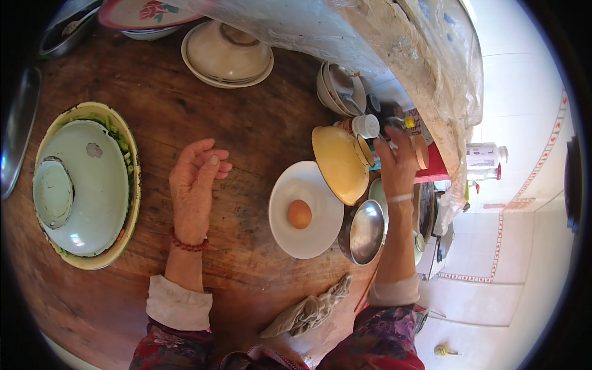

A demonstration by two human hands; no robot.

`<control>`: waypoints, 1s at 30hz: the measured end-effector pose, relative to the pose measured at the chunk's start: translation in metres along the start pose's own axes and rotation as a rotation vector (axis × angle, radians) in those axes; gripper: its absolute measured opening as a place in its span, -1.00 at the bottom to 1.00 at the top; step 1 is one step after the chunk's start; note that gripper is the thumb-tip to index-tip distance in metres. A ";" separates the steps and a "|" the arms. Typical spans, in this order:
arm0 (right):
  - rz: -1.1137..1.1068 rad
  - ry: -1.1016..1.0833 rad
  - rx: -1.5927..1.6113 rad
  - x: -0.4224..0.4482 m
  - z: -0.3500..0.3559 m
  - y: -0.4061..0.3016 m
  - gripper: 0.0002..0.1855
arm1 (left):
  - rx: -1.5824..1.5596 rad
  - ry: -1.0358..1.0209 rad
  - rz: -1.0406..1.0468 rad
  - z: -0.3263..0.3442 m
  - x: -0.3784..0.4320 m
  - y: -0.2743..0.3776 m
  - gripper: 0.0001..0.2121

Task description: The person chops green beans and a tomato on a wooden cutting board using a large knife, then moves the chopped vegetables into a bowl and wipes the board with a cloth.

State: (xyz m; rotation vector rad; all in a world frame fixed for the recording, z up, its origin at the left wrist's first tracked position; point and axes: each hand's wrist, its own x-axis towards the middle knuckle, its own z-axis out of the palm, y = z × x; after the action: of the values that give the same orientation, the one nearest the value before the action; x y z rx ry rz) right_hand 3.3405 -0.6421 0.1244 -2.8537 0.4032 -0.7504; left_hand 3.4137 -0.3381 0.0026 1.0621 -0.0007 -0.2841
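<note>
My left hand point(196, 173) hovers over the wooden table with its fingers loosely curled and nothing in them; a red bead bracelet circles the wrist. To its right, a brown egg point(299, 214) lies in a white plate point(319, 238). A yellow enamel bowl point(340, 159) leans tilted against that plate's far edge. My right hand point(397, 159) reaches among bottles and jars, fingers apart. Close to its fingertips are a yellow-capped bottle point(409, 122) and a jar with an orange-brown lid point(420, 152); I cannot tell whether it touches either.
An upturned pale green enamel bowl point(99, 180) covers chopped greens point(121, 142) in a larger basin point(135, 203). Beside the plate stands a metal bowl point(367, 231), with a crumpled cloth point(312, 312) nearer me. An upturned cream bowl point(222, 55) and stacked bowls point(326, 92) sit farther back.
</note>
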 end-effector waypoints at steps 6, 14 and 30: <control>-0.092 -0.058 -0.276 0.044 0.036 0.062 -0.63 | -0.001 -0.005 -0.021 0.005 0.000 0.004 -0.75; 0.044 -0.110 -0.297 0.049 0.041 0.067 -0.69 | 0.009 0.008 -0.016 -0.001 0.000 0.002 -0.75; 0.013 -0.124 -0.525 0.043 0.010 0.102 -0.65 | -0.055 0.018 -0.051 0.001 0.000 0.006 -0.75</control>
State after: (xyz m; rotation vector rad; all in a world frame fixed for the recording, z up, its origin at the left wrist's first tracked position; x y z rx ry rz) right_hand 3.3596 -0.7510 0.1124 -3.3523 0.6877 -0.5187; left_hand 3.4153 -0.3366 0.0086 1.0106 0.0506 -0.3193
